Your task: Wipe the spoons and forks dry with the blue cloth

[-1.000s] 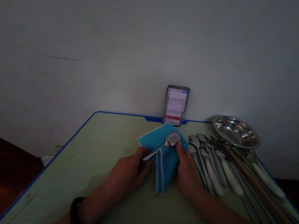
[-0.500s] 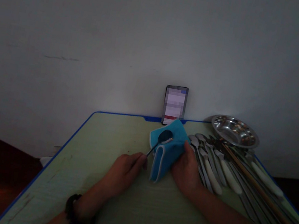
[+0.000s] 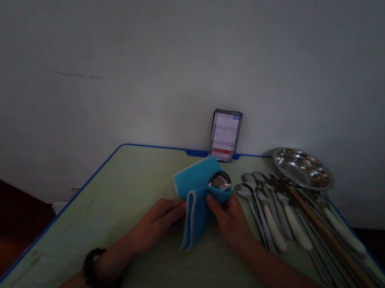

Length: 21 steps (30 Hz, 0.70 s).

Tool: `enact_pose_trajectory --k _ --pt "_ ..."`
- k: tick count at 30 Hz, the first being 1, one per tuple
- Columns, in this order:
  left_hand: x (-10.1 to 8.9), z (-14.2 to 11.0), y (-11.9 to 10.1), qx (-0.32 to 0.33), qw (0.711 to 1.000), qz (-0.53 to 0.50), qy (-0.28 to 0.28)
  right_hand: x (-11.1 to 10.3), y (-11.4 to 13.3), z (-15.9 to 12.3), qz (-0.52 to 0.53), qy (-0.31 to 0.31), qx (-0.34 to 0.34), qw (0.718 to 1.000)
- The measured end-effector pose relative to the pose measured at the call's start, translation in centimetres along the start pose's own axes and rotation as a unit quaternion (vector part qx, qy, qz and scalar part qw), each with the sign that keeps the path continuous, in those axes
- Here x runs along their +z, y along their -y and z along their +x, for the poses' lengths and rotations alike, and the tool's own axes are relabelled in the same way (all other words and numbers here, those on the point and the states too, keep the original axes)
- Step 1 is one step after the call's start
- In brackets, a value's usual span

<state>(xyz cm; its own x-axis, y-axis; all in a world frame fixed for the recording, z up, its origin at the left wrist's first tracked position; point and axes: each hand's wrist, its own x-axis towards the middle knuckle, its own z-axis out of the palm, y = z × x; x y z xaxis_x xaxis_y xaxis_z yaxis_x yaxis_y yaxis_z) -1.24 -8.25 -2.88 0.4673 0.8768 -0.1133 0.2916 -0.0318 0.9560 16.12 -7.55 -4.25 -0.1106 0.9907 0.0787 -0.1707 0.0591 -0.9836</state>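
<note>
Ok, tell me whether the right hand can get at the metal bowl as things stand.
Probably yes: the metal bowl is just beyond the cutlery, which lies low enough to reach over. The right hand would likely need to let go of the blue cloth first.

A blue cloth (image 3: 198, 214) hides the handle of your spoon (image 3: 221, 180) and the fingertips of your left hand (image 3: 160, 220). The phone screen (image 3: 224, 134) is pixelated; the right edge crops a brown stick (image 3: 340, 257).
</note>
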Motion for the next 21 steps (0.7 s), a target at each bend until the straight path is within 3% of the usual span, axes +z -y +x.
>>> enact_pose_trajectory --k 5,11,18,21 --pt "0.0 -0.1 -0.2 0.056 0.990 0.123 0.035 -0.1 -0.2 -0.1 -0.014 -0.050 0.036 0.998" --pt "0.2 -0.3 -0.8 0.073 0.954 0.288 0.051 -0.1 -0.8 0.0 0.076 -0.075 0.060 0.992" --pt "0.0 -0.4 -1.2 0.056 0.950 0.301 0.067 -0.4 -0.4 0.0 0.018 -0.085 0.000 0.996" --pt "-0.1 -0.4 -1.1 0.058 0.952 0.294 0.063 -0.4 -0.3 0.1 0.031 -0.071 0.009 0.997"
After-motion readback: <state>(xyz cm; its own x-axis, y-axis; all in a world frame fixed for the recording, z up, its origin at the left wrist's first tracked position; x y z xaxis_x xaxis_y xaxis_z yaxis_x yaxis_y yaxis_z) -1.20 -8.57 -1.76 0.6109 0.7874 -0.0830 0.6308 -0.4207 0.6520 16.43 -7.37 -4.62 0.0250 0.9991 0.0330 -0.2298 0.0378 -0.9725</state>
